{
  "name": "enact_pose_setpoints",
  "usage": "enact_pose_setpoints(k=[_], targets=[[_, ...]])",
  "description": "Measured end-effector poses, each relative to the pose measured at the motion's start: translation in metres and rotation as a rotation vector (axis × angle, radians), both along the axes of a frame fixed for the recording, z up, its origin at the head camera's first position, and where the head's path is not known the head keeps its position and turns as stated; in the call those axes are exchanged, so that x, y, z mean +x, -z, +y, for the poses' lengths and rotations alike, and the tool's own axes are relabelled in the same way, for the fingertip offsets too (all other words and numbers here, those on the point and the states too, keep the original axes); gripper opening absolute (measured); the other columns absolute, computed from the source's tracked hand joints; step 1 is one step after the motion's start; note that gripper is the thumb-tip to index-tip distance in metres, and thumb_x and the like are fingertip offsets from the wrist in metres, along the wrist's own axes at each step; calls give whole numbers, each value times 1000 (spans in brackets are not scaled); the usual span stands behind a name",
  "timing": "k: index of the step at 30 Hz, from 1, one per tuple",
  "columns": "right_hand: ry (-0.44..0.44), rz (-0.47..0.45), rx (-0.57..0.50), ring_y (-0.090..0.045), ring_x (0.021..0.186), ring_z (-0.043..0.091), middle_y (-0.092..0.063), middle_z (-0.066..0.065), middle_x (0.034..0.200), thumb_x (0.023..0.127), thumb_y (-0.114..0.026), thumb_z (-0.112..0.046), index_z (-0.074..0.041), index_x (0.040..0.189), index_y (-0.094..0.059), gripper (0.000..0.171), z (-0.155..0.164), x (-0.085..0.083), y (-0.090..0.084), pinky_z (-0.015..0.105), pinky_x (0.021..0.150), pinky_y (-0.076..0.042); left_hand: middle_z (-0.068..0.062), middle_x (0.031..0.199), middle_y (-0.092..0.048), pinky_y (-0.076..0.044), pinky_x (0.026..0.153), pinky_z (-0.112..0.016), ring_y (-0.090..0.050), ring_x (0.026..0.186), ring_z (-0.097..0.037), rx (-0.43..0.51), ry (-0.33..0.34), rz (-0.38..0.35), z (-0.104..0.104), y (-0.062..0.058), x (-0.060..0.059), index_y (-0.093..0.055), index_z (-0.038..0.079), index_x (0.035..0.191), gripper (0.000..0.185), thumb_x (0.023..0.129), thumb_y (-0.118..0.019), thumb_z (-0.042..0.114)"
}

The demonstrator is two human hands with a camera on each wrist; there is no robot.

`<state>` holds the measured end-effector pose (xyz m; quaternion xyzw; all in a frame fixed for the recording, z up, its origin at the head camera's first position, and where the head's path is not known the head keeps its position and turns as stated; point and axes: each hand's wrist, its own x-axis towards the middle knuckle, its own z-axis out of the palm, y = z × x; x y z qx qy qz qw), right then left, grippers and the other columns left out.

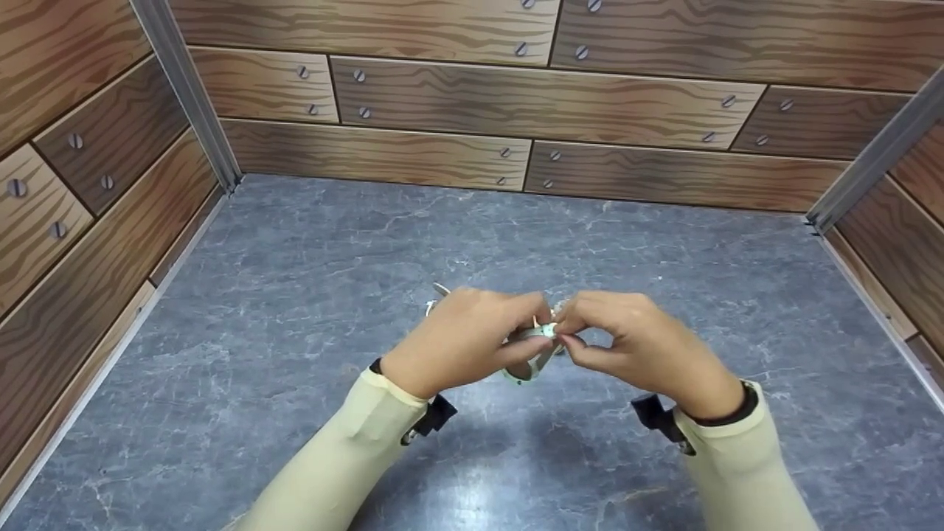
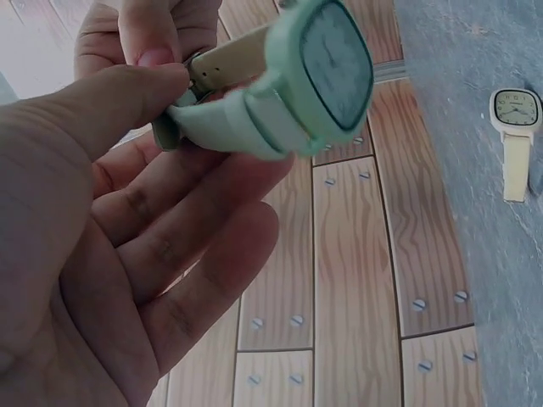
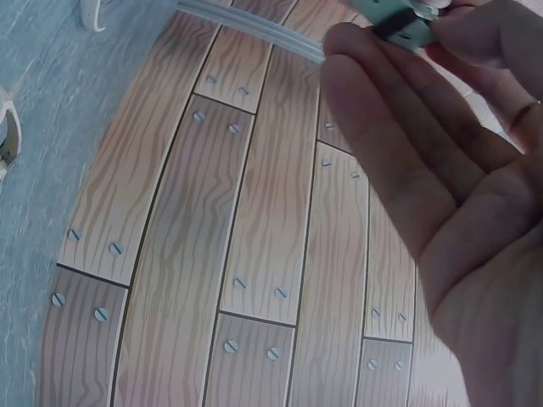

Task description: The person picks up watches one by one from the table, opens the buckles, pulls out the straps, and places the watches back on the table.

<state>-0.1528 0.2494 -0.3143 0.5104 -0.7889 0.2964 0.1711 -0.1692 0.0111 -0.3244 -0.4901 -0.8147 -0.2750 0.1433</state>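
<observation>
Two hands meet above the middle of a grey marble-patterned tabletop [image 1: 295, 243], which is boxed in on three sides by walls of brown wood-grain panels dotted with screw heads [image 1: 472, 103]. Pale yellow sleeves [image 1: 332, 464] cover both forearms, each with a dark strap at the wrist.

The left hand [image 1: 461, 343] curls its thumb and fingers around a mint green wristwatch with a rounded square face [image 2: 327, 72], held just above the tabletop between the two hands. In the left wrist view the watch face tilts outward, with its pale green rubbery strap [image 2: 229, 127] looping across the left fingertips. The right hand [image 1: 634, 350] pinches the strap end with thumb and forefinger, close beside the left thumb; the right wrist view shows a small metal buckle [image 3: 403, 21] at those fingertips, while its other fingers lie relaxed and fairly straight.

A second wristwatch, cream coloured with a square face and a flat strap [image 2: 515, 140], lies on the tabletop, apart from the hands, seen only in the left wrist view.

As a judgement: the hold on the strap is a light fingertip pinch, so the smooth strap could slip free of the buckle. If both grips loosened at once, the green watch could drop onto the hard tabletop. A sharp tug might also twist the strap.
</observation>
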Motion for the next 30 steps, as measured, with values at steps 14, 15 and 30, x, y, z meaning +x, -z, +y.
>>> enact_pose_setpoints(k=[14,15,30], targets=[[54,142,8,-66,74,12,-72,4,94,81,-67,10,-7,86,-62,18,-1,0,1,18,62,-49,11,66,-61,-33,50,-18,-43,53,0,28,14,-55,-1,0,-3,-65,15,98,11,102,-66,26],[58,151,-4,-65,73,12,-72,4,93,81,-66,10,-7,85,-62,17,-1,0,1,19,61,-49,11,65,-60,-32,49,-18,-42,53,0,31,7,-49,0,1,-3,-65,15,98,11,101,-66,26],[85,337,-195,-58,61,13,-69,7,85,87,-55,3,-6,79,-57,12,-9,-2,4,23,53,-45,10,62,-60,-26,45,-14,-33,50,3,222,1,50,7,3,-1,-64,13,95,8,95,-68,19]])
